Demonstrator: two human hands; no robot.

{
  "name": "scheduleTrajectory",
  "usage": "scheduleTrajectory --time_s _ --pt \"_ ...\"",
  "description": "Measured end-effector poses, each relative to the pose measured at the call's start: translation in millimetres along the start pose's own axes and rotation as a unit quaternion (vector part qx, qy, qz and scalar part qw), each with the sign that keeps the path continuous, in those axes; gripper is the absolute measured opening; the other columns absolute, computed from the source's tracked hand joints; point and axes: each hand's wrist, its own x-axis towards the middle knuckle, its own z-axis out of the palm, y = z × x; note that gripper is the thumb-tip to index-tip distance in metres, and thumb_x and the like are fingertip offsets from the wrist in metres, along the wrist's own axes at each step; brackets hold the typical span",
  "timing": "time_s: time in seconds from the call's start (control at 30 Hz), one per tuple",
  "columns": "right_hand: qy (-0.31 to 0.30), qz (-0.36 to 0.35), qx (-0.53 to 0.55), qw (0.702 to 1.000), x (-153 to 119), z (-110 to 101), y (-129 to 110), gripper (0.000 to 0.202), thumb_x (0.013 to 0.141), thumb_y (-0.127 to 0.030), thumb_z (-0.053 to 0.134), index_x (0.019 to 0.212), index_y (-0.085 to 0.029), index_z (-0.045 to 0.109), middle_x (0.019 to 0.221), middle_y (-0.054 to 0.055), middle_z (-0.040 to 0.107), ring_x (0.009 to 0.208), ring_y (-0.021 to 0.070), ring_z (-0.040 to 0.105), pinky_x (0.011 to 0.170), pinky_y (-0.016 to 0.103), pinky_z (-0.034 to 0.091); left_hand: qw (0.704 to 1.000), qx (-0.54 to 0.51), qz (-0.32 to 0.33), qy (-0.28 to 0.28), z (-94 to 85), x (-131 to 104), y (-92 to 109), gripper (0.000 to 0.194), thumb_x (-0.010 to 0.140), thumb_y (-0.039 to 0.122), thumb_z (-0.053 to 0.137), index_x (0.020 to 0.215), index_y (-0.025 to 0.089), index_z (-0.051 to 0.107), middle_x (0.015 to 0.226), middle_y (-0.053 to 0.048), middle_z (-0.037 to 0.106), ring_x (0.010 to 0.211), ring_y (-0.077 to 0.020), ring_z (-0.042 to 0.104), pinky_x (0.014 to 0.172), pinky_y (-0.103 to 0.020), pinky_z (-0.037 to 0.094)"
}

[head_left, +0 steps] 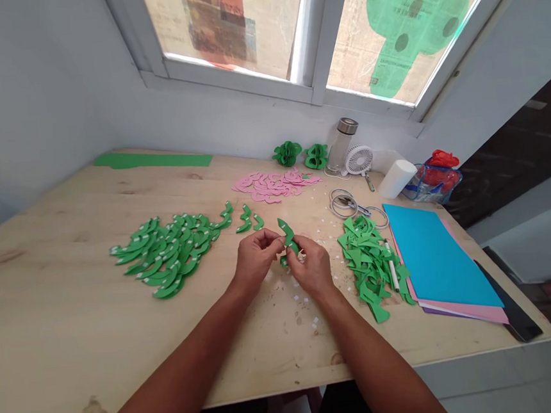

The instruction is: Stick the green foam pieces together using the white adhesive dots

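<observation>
Both hands meet over the middle of the wooden table (181,343). A curved green foam piece (284,229) stands up between them, pinched by my right hand (312,264) at its lower part. My left hand (259,256) has its thumb and finger pressed together at the piece's edge; what they grip is too small to name. Another green bit (283,261) shows just below the fingers. To the left lies a spread pile of curved green pieces (173,247) with small white patches, and a few similar pieces (244,219) sit nearer the hands.
Green scraps (367,256) with a white pen (392,267) lie on the right, beside blue sheets (439,256). Pink cutouts (273,184), green paper shapes (287,154), a glass bottle (340,146), a small fan (359,159) and a white roll (397,179) stand or lie behind.
</observation>
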Motion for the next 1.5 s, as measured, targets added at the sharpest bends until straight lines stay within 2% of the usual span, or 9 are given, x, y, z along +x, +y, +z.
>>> scheduleTrajectory --time_s 0.23,0.5,0.7,0.9,1.2,1.5 --pt "-0.02 -0.035 -0.116 0.992 -1.1 -2.2 -1.9 0.012 0.08 -0.02 0.049 0.078 -0.022 0.061 0.072 0.005 0.062 0.072 0.0204 0.054 0.065 0.029 0.034 0.999 -0.034 -0.025 -0.02 0.0 -0.1 0.6 0.016 0.064 0.029 0.067 0.062 0.016 0.059 0.056 0.001 0.056 0.051 -0.0105 0.049 0.049 -0.022 0.04" --pt "-0.036 -0.039 -0.174 0.983 -0.9 -1.0 0.1 0.015 0.083 -0.02 0.047 0.074 -0.021 0.059 0.071 0.004 0.063 0.07 0.0177 0.054 0.063 0.026 0.033 0.997 -0.037 -0.052 -0.033 -1.7 1.8 -1.1 0.021 0.062 0.032 0.07 0.069 0.014 0.063 0.059 0.0 0.058 0.056 -0.0125 0.052 0.049 -0.022 0.04" --pt "-0.053 -0.04 -0.193 0.979 -1.9 -1.6 -2.9 0.016 0.084 -0.02 0.045 0.075 -0.02 0.058 0.072 0.003 0.064 0.071 0.0167 0.056 0.064 0.025 0.033 0.998 -0.02 -0.048 -0.032 -0.2 1.5 -0.3 0.023 0.061 0.034 0.069 0.067 0.013 0.064 0.058 0.0 0.058 0.053 -0.0111 0.048 0.048 -0.022 0.038" --pt "-0.065 -0.048 -0.201 0.976 -3.4 0.3 -3.5 0.015 0.085 -0.021 0.045 0.08 -0.019 0.059 0.077 0.005 0.066 0.074 0.0182 0.057 0.066 0.027 0.035 0.999 0.007 -0.032 -0.001 0.4 2.2 -3.3 0.022 0.061 0.034 0.069 0.057 0.014 0.059 0.051 0.003 0.053 0.05 -0.0092 0.044 0.047 -0.021 0.034" --pt "-0.075 -0.053 -0.197 0.976 -4.4 2.2 -5.4 0.015 0.083 -0.019 0.046 0.085 -0.019 0.061 0.079 0.006 0.067 0.077 0.0191 0.058 0.068 0.028 0.037 0.99 -0.1 -0.103 0.001 1.6 2.0 -7.5 0.024 0.056 0.032 0.074 0.059 0.014 0.057 0.054 0.004 0.053 0.052 -0.0098 0.049 0.049 -0.021 0.039" --pt "-0.064 -0.055 -0.191 0.978 -6.3 3.5 -6.2 0.017 0.084 -0.02 0.046 0.09 -0.019 0.062 0.081 0.006 0.068 0.078 0.0195 0.059 0.068 0.028 0.038 0.989 -0.112 -0.096 0.002 -0.7 3.5 -6.7 0.022 0.055 0.028 0.074 0.058 0.014 0.057 0.054 0.004 0.052 0.05 -0.0089 0.048 0.048 -0.02 0.038"
